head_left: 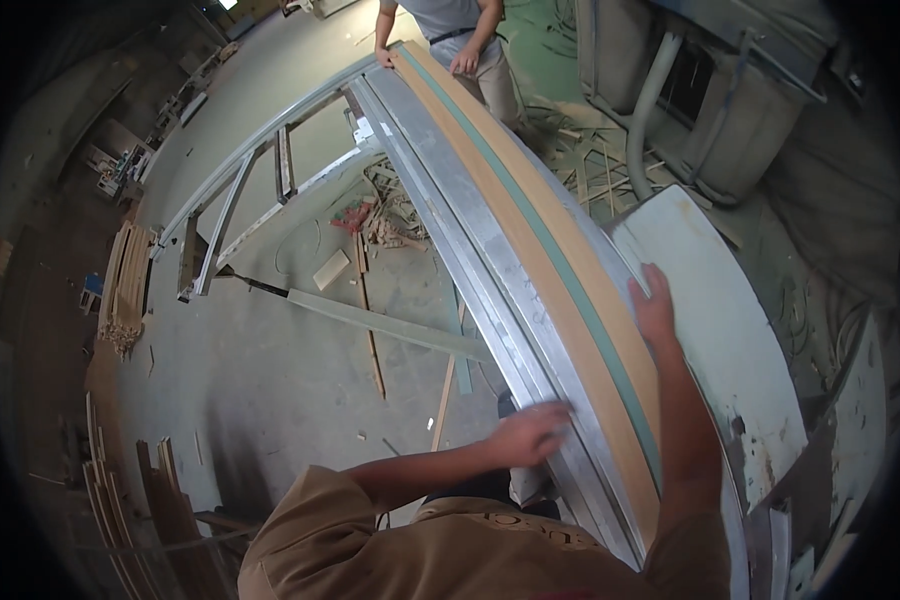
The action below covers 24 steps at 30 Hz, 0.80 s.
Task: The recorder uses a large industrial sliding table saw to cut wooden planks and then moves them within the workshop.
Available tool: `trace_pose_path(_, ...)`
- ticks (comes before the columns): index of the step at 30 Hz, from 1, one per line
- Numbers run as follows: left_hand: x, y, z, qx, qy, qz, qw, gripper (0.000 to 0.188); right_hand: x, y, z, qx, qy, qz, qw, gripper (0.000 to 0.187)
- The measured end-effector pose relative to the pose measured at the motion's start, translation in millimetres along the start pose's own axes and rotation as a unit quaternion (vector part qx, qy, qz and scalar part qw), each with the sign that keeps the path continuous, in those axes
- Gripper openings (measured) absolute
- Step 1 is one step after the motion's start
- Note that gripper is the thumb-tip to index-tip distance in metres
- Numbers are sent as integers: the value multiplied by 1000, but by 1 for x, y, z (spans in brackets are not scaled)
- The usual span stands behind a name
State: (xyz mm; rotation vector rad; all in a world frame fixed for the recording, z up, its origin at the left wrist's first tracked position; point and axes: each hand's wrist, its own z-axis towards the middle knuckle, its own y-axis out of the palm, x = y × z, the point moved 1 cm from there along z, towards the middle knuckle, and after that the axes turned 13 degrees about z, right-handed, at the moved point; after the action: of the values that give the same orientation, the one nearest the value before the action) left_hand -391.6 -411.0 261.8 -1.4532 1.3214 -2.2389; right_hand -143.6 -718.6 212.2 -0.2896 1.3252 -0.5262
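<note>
A long wood-coloured board with a green stripe (545, 235) down its length lies on a grey metal saw table (490, 235), curving away from me in the fisheye picture. Over the table's left rail my left hand (532, 436) is smeared by motion, so its fingers do not show clearly; it looks to be apart from the board. My right hand (654, 305) is at the right side of the board, near the table's edge, thumb and fingers apart. No object shows in it. Whether it touches the metal edge I cannot tell.
At the far end a co-worker (460, 30) has a hand on the board's end. A white panel (710, 310) lies to the right. A metal frame (260, 190) and a support arm (380, 322) extend left. Stacked wood strips (125, 280) and scraps lie on the floor.
</note>
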Motion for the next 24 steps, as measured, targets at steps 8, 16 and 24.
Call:
trace_pose_path(8,-40,73,-304,206,-456,159,851,38,-201,-65,-317,-243,-22,213,946,35)
trace_pose_path(16,51,138,-543,-90,-533,-147,828,34,-136,-182,-598,-188,169,352,901,35)
trace_pose_path(24,56,188,-460,-301,-62,298,904,25,-152,-263,-695,8,15,206,978,34)
